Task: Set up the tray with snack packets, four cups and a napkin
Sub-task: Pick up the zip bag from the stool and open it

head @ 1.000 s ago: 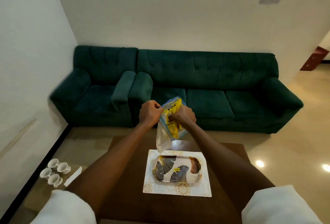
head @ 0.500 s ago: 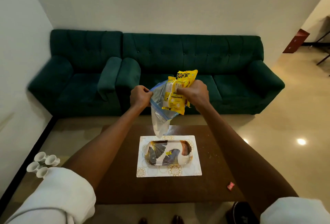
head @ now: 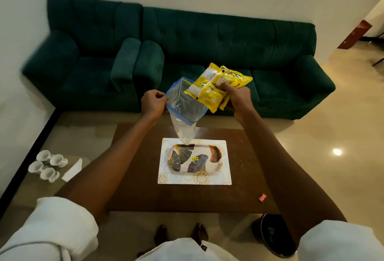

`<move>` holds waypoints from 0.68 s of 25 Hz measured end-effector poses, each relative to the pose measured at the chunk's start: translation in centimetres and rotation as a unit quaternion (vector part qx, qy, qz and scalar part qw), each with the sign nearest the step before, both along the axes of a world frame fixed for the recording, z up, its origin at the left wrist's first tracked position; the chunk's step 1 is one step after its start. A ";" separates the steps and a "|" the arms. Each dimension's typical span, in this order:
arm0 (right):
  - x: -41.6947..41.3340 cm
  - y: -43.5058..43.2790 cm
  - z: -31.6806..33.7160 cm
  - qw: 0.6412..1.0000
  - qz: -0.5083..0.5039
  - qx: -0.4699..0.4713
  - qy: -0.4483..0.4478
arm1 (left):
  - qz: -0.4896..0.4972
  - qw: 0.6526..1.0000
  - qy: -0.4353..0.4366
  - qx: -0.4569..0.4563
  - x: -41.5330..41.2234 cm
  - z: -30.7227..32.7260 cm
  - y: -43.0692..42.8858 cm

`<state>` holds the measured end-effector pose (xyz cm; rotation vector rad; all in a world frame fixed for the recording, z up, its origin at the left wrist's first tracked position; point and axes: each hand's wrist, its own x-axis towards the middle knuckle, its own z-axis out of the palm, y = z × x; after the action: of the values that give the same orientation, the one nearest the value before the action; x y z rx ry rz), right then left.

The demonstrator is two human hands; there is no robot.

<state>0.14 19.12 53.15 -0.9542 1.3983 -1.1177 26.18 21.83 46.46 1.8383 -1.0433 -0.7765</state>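
Note:
My right hand grips a bunch of yellow snack packets, held clear above a transparent zip bag. My left hand pinches the bag's blue-edged mouth, and the bag hangs empty over the table. Below it, a patterned tray with dark leaf shapes lies on a white placemat on the brown table. Several white cups and a folded white napkin rest on a low glass surface at the left.
A dark green sofa and a matching armchair stand behind the table. A small pink wrapper lies near the table's right front corner. A dark round object sits on the floor by my feet.
My right hand has pulled the yellow packets up and to the right, out of the zip bag. The bag now hangs empty from my left hand. The camera has tilted down.

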 end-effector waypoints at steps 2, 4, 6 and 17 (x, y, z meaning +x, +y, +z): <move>0.6 -0.1 -2.0 0.998 -0.020 0.029 -0.045 | 0.003 1.000 0.016 0.004 1.8 -1.5 1.3; 1.5 -0.3 -4.4 0.990 -0.059 0.061 -0.111 | 0.012 0.999 0.043 0.009 3.7 -3.5 2.9; 2.6 -0.4 -7.3 0.979 -0.092 0.088 -0.157 | 0.037 0.997 0.058 0.019 5.7 -5.9 5.0; 9.3 2.0 -30.8 0.923 -0.232 0.255 -0.174 | 0.152 0.976 0.105 0.113 13.6 -19.7 15.9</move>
<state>9.43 21.11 22.33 -0.0392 1.5416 -1.1080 39.81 37.74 26.73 1.9947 -0.5388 -0.9072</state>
